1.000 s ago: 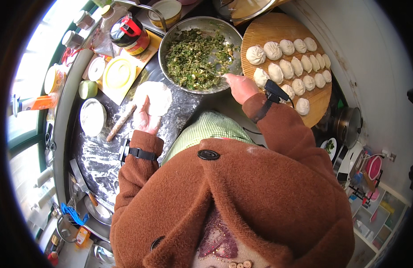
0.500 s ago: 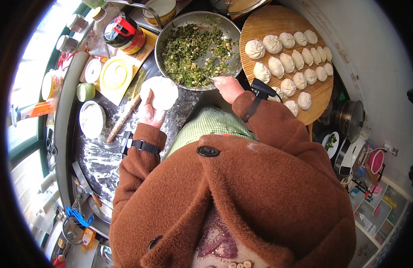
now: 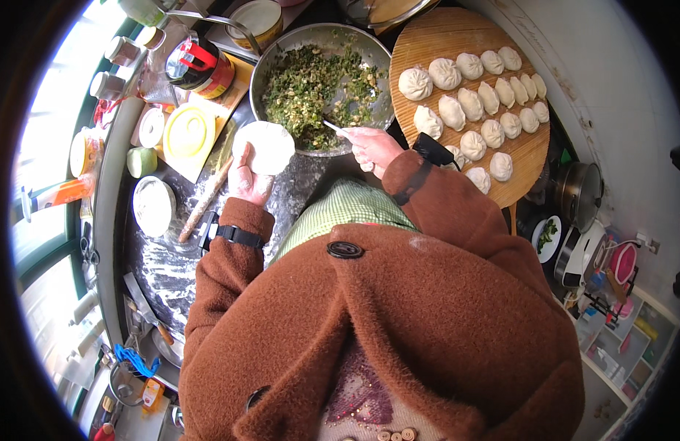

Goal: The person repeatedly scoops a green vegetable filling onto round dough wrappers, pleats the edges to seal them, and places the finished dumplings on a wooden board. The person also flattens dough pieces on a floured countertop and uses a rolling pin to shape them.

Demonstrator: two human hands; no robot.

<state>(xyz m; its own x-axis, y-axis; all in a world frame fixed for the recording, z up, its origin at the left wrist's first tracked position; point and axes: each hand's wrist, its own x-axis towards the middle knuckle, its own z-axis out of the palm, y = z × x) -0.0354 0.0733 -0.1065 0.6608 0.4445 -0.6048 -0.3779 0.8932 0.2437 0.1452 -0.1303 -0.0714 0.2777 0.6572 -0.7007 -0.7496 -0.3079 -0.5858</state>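
Head view: from above, a person in a brown coat (image 3: 428, 309) works at a dark, floury table (image 3: 167, 272).
Knife: a wide blade (image 3: 139, 298) lies at the lower left of the frame.
White bowl: it (image 3: 154, 206) stands left of centre, with a yellow lid (image 3: 189, 131) above it in the frame.
Rolling pin: slanted on the table (image 3: 205, 198), just left of the left hand.
Left hand: palm up (image 3: 249, 184), it holds the dough round, thumb over the near left edge.
Dough round: flat, white and open (image 3: 272, 147), left of the frame's centre, just beside the pan.
Pan: metal (image 3: 382, 110), upper middle of the frame, with chopped green filling (image 3: 299, 84) inside.
Utensil: a thin, pale handle (image 3: 336, 128) reaches over the filling; I cannot tell its kind.
Right hand: fingers closed narrowly around that handle (image 3: 376, 150), at the pan's lower right rim.
Wooden board: round (image 3: 443, 37), upper right, bearing rows of dumplings (image 3: 452, 112), some round and pleated, others longer.
Plate: greens lie on it (image 3: 540, 246), at the right.
Pot: metal (image 3: 579, 195), beyond the board.
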